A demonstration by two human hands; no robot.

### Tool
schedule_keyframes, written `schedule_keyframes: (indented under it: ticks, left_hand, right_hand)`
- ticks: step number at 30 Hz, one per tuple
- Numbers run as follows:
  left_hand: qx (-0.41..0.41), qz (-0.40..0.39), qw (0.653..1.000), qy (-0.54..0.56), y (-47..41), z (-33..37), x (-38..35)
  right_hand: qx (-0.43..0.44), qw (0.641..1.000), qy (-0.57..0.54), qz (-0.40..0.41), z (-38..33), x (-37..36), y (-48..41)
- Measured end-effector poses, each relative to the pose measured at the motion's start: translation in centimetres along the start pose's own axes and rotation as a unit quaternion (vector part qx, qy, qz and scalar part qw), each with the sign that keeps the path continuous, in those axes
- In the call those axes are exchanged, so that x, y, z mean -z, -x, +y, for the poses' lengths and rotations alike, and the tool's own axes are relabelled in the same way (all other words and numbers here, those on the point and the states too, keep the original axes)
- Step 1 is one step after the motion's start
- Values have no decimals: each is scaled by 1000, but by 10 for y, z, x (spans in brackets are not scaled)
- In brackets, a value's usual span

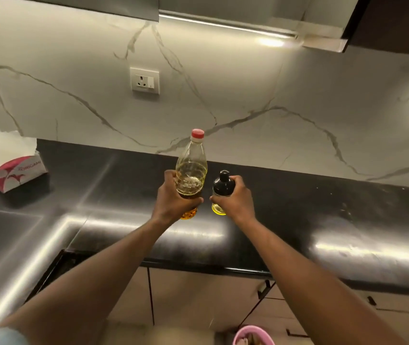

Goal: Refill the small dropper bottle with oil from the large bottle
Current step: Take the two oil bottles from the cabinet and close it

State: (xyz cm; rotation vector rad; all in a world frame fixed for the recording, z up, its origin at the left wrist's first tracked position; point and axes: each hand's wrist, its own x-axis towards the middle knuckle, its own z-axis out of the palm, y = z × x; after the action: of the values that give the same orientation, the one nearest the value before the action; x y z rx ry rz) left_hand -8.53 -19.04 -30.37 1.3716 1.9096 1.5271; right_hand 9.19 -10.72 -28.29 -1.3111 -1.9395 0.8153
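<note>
- Small dropper bottle (217, 209) is in the right grip (235, 197), upright, with a little yellow oil at its bottom and a black cap (222, 185) on top.
- Pink container (242, 334) is at the lowest edge of the view, much nearer to the person than the right grip and below it; only its rim is seen.
- Beige cabinet fronts (186, 295) with dark handles are under the bench, nearer than both grips.
- Bench (298, 220) is black and shiny; both grips are over it, a little behind its front edge.
- Right grip is clenched around the small dropper bottle: the thumb lies across the glass and the fingers curl around the far side near the cap.
- Left grip (173, 195) is clenched around the lower half of the large bottle (191, 175), just beside the right grip.
- The large bottle stands upright, holds yellow oil in its lower part and carries a red cap (197, 133) above the left grip. The two bottles are close side by side. I cannot tell if their bottoms touch the bench.
- Tissue box (16, 173), white and pink, lies on the bench well apart to the left of the left grip.
- Marble wall (273, 90) with grey veins rises behind both grips.
- White socket (145, 80) is on this wall, high above the left grip.
- Light strip (223, 24) glows under the upper cabinet, farthest from the grips.
</note>
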Motion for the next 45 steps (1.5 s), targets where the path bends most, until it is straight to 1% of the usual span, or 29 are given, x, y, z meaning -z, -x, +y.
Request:
schedule_keyframes:
  ticks: [8, 19, 30, 37, 41, 45]
  left_hand:
    - [32, -17, 999, -9, 20, -40, -22]
    - [61, -8, 997, -45, 28, -74, -31]
    - [80, 10, 996, -44, 36, -93, -35]
    - [81, -16, 995, -49, 37, -92, -35]
    - [84, -40, 994, -59, 39, -89, -30]
    - [72, -53, 995, -47, 41, -80, -18]
  right_hand:
    - [-42, 998, -13, -51, 47, -26, 6]
    - [-90, 995, -2, -54, 89, -55, 5]
    - [-91, 994, 7, -65, 101, -71, 7]
    - [-89, 994, 5, -65, 104, -73, 9]
    - [-87, 992, 11, -87, 102, -69, 10]
    - [-53, 994, 10, -95, 89, -57, 13]
